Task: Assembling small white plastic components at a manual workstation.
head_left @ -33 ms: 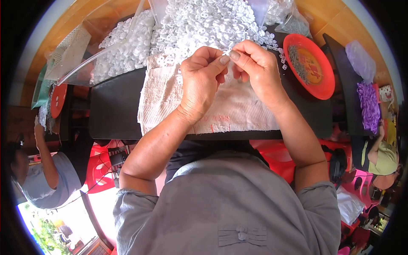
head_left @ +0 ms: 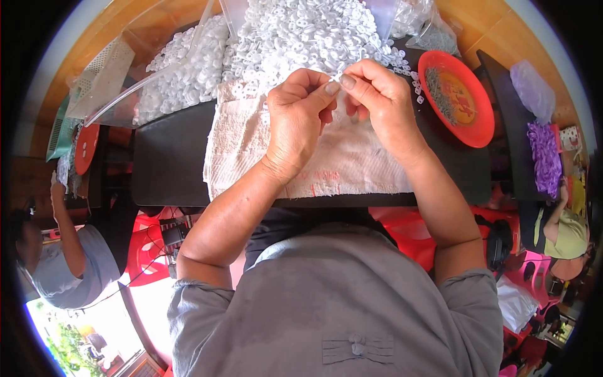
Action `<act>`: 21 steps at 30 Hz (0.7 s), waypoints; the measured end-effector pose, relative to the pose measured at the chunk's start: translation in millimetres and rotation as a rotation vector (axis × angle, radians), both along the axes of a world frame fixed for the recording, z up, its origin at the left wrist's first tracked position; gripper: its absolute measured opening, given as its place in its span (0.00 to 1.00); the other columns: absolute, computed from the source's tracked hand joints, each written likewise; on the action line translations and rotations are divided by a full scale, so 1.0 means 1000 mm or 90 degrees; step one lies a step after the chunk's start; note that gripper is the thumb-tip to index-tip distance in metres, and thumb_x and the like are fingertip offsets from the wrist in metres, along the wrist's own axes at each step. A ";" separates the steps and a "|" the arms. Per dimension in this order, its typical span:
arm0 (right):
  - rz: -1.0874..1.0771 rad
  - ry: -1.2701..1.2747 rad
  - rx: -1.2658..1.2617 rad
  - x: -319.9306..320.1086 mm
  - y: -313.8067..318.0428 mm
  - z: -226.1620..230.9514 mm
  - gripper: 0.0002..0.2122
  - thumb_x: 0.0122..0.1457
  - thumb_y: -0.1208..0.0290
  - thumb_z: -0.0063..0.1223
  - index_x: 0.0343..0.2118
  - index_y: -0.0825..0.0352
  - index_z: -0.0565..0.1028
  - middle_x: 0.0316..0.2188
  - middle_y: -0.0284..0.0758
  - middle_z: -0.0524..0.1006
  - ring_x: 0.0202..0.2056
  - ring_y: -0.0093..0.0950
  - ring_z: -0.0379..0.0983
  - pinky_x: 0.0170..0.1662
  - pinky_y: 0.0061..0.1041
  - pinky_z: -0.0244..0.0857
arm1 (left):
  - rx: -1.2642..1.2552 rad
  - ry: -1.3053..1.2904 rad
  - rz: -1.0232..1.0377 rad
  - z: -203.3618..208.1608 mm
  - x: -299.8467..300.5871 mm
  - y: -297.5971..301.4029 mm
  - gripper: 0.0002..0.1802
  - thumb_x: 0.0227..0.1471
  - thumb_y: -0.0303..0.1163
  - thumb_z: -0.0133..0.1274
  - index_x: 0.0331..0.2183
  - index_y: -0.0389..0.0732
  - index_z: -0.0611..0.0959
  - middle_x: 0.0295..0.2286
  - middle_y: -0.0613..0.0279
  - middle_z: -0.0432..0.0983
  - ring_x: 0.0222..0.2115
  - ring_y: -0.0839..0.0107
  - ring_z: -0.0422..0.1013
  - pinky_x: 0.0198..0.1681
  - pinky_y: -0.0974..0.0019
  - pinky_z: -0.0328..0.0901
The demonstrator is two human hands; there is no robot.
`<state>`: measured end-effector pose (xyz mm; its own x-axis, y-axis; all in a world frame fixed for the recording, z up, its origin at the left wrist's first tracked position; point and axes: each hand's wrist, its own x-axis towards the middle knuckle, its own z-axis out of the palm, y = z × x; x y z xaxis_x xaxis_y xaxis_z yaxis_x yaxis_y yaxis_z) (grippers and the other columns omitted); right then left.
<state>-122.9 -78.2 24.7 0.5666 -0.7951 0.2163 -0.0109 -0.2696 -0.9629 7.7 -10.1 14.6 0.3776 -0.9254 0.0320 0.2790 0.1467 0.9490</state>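
Note:
Over the cloth, my left hand point(head_left: 296, 119) and my right hand point(head_left: 384, 105) meet with thumbs and forefingers pinched together. Between their fingertips is a small white plastic piece point(head_left: 335, 78), mostly covered by the fingers. Just beyond them rises a large heap of similar white plastic pieces point(head_left: 301, 44), rounded and with holes. A beige towel point(head_left: 242, 147) lies under my hands on the dark table. To the right stands a red plate point(head_left: 480, 119) with thin grey metal pins point(head_left: 440, 94) along its left side.
A clear plastic bin point(head_left: 151, 80) with more white pieces stands at the left. Clear bags point(head_left: 430, 28) lie at the far right. One person point(head_left: 72, 264) sits at the left, another point(head_left: 568, 232) at the right near a purple bundle point(head_left: 545, 157). Red stools point(head_left: 147, 245) stand below.

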 end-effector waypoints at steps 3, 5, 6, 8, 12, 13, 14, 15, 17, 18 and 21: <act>-0.016 -0.029 0.005 -0.001 -0.004 0.000 0.08 0.61 0.69 0.50 0.31 0.69 0.74 0.19 0.25 0.68 0.21 0.15 0.66 0.23 0.14 0.57 | 0.046 -0.048 -0.031 0.007 0.006 -0.002 0.07 0.55 0.27 0.53 0.30 0.33 0.78 0.20 0.64 0.71 0.16 0.79 0.63 0.16 0.76 0.55; -0.018 -0.026 0.005 -0.002 -0.006 0.001 0.08 0.61 0.69 0.50 0.31 0.68 0.74 0.18 0.25 0.68 0.21 0.15 0.66 0.23 0.14 0.57 | 0.071 -0.014 -0.055 0.011 0.012 -0.003 0.11 0.56 0.32 0.53 0.31 0.32 0.78 0.20 0.63 0.72 0.17 0.77 0.64 0.17 0.74 0.56; -0.018 -0.023 0.006 -0.002 -0.007 0.001 0.08 0.61 0.69 0.50 0.31 0.68 0.74 0.18 0.25 0.68 0.21 0.15 0.66 0.23 0.14 0.56 | 0.073 -0.013 -0.052 0.011 0.015 -0.003 0.11 0.56 0.32 0.53 0.31 0.32 0.78 0.20 0.63 0.72 0.17 0.77 0.64 0.17 0.74 0.56; 0.002 0.016 0.012 -0.003 -0.006 0.004 0.08 0.61 0.69 0.50 0.31 0.69 0.74 0.18 0.24 0.68 0.21 0.15 0.65 0.23 0.14 0.56 | 0.045 0.005 0.037 0.008 0.022 -0.005 0.13 0.56 0.34 0.52 0.31 0.31 0.78 0.20 0.61 0.72 0.17 0.75 0.65 0.18 0.73 0.57; 0.054 0.109 -0.187 0.002 -0.005 -0.014 0.06 0.60 0.71 0.52 0.30 0.69 0.73 0.18 0.24 0.68 0.20 0.14 0.64 0.23 0.16 0.57 | -0.014 0.037 0.099 0.006 0.032 -0.010 0.12 0.55 0.32 0.53 0.30 0.30 0.78 0.20 0.60 0.72 0.17 0.74 0.66 0.18 0.72 0.57; 0.052 0.140 -0.290 0.004 -0.003 -0.018 0.04 0.58 0.74 0.53 0.30 0.68 0.72 0.19 0.30 0.72 0.19 0.21 0.68 0.23 0.22 0.60 | -0.014 0.048 0.104 0.007 0.033 -0.009 0.11 0.55 0.31 0.53 0.30 0.31 0.79 0.20 0.61 0.72 0.17 0.74 0.67 0.18 0.72 0.58; 0.057 0.143 -0.288 0.006 -0.001 -0.023 0.04 0.58 0.74 0.53 0.30 0.68 0.72 0.19 0.30 0.72 0.19 0.21 0.68 0.23 0.22 0.60 | -0.012 0.052 0.109 0.008 0.033 -0.009 0.11 0.55 0.31 0.53 0.30 0.31 0.79 0.20 0.61 0.72 0.17 0.74 0.67 0.18 0.72 0.58; 0.038 0.178 -0.443 0.008 0.000 -0.029 0.03 0.56 0.75 0.54 0.29 0.68 0.72 0.20 0.33 0.74 0.20 0.27 0.71 0.23 0.25 0.62 | -0.013 0.043 0.109 0.008 0.032 -0.008 0.10 0.54 0.30 0.53 0.30 0.31 0.79 0.20 0.61 0.73 0.17 0.74 0.67 0.18 0.72 0.58; 0.031 0.272 -0.605 0.010 0.006 -0.032 0.04 0.50 0.78 0.55 0.28 0.67 0.71 0.23 0.40 0.75 0.24 0.41 0.73 0.26 0.35 0.65 | -0.025 0.049 0.100 0.006 0.032 -0.007 0.09 0.53 0.29 0.54 0.30 0.32 0.79 0.21 0.61 0.73 0.18 0.75 0.67 0.18 0.72 0.58; 0.034 0.276 -0.604 0.012 0.007 -0.033 0.04 0.50 0.78 0.55 0.28 0.67 0.71 0.23 0.40 0.75 0.24 0.41 0.73 0.26 0.35 0.65 | -0.024 0.054 0.101 0.006 0.032 -0.006 0.09 0.53 0.29 0.54 0.30 0.32 0.79 0.21 0.61 0.73 0.18 0.75 0.67 0.18 0.72 0.58; 0.056 0.391 -0.667 0.015 0.011 -0.034 0.04 0.48 0.79 0.54 0.28 0.68 0.71 0.23 0.39 0.75 0.24 0.40 0.74 0.26 0.35 0.66 | -0.009 0.061 0.100 0.007 0.030 -0.005 0.08 0.53 0.28 0.54 0.30 0.32 0.79 0.21 0.62 0.73 0.18 0.76 0.67 0.18 0.74 0.58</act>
<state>-107.9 -67.0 -8.8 0.8437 -0.3499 0.4072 -0.3303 -0.9362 -0.1201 37.3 -14.8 21.2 0.5192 -0.8547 0.0018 0.3405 0.2088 0.9168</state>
